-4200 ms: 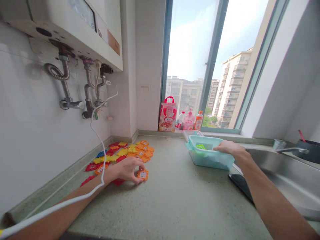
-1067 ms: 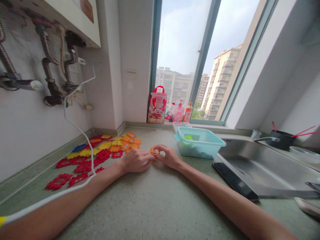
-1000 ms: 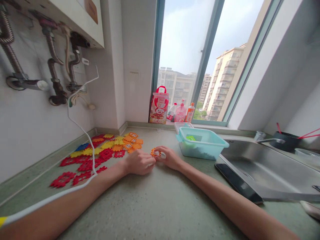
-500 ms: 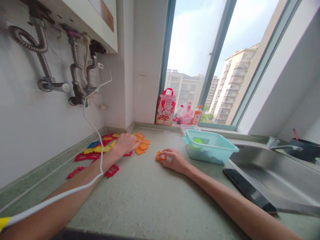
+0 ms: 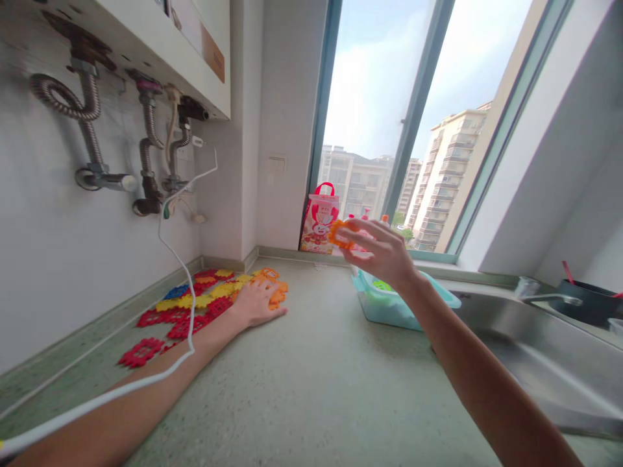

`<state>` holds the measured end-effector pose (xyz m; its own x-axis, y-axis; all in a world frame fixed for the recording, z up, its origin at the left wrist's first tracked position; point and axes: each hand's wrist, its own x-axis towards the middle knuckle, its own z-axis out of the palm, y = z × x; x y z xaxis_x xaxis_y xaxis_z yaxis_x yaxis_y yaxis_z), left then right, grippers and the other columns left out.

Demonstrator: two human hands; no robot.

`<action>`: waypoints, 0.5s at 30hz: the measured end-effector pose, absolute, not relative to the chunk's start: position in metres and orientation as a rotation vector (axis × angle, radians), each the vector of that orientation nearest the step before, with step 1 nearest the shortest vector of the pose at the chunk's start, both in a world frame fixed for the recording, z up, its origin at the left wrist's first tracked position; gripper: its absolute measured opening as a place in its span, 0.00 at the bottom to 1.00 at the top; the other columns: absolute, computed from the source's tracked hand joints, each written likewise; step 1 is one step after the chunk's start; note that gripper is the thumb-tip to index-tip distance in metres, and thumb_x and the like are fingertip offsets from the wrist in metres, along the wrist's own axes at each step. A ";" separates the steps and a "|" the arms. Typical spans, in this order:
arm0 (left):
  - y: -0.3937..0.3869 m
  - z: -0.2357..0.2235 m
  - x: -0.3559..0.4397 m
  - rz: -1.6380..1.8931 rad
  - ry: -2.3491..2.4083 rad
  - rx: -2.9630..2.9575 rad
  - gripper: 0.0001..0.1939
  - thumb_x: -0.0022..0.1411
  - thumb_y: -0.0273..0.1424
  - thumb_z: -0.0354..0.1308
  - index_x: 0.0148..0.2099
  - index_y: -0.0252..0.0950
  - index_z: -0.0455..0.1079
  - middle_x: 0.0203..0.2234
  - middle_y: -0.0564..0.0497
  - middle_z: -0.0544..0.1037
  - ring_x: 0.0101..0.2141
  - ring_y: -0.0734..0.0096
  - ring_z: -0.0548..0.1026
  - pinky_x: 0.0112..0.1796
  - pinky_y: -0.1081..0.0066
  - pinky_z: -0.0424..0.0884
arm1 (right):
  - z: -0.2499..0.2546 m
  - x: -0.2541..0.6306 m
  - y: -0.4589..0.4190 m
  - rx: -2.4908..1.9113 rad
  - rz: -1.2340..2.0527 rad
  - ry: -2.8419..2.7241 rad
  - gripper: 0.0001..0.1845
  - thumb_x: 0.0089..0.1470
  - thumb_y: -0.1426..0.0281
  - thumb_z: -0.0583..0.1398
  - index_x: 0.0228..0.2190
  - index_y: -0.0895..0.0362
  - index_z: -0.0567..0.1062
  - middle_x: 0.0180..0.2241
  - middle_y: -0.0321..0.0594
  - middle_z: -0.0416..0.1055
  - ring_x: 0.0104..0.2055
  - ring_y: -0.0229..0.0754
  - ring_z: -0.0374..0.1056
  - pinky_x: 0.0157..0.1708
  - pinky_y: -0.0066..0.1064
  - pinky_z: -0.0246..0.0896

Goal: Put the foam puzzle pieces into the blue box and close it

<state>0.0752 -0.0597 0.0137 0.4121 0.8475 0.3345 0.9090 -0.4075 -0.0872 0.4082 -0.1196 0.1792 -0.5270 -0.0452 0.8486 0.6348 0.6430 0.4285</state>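
Raised above the counter, my right hand (image 5: 384, 251) pinches an orange notched interlocking tile (image 5: 335, 235) between thumb and fingers. It is in front of the window sill and above the teal tub's near left side. My left hand (image 5: 257, 303) lies palm down on the counter with its fingers spread. Its fingertips touch a group of orange tiles (image 5: 278, 297), partly covering them. Left of that hand, red tiles (image 5: 141, 352), yellow tiles (image 5: 202, 301) and a blue tile (image 5: 176, 292) lie flat, some overlapping.
The teal tub (image 5: 389, 315) holds a bright green piece. A steel sink (image 5: 525, 363) is at the right. A white cable (image 5: 182, 259) hangs across my left forearm. A pink bag (image 5: 318, 224) and bottles stand by the window, the bottles mostly behind my right hand.
My right hand has lifted the orange tile off the counter, up and to the right. My left hand has moved slightly right and down, its fingers now spread over the orange tiles.
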 end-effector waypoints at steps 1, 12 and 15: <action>-0.058 0.013 0.075 -0.354 -1.559 -2.413 0.43 0.64 0.66 0.50 0.68 0.43 0.70 0.62 0.36 0.75 0.60 0.37 0.71 0.57 0.47 0.66 | 0.194 0.419 -0.124 -0.477 -0.963 -1.844 0.20 0.62 0.69 0.67 0.55 0.46 0.80 0.56 0.39 0.78 0.52 0.44 0.77 0.56 0.40 0.73; -0.043 0.004 0.071 -0.356 -1.568 -2.411 0.48 0.62 0.67 0.49 0.71 0.39 0.66 0.72 0.33 0.62 0.70 0.34 0.58 0.65 0.38 0.53 | 0.223 0.575 -0.131 -1.727 -0.549 -1.742 0.17 0.61 0.55 0.66 0.42 0.54 0.87 0.35 0.45 0.83 0.34 0.47 0.78 0.38 0.39 0.72; -0.042 0.002 0.071 -0.334 -1.593 -2.414 0.49 0.62 0.69 0.48 0.71 0.40 0.66 0.71 0.33 0.64 0.70 0.36 0.58 0.65 0.40 0.53 | 0.205 0.602 -0.106 -2.155 -0.105 -1.930 0.17 0.53 0.55 0.71 0.25 0.56 0.86 0.25 0.45 0.79 0.26 0.45 0.74 0.25 0.33 0.65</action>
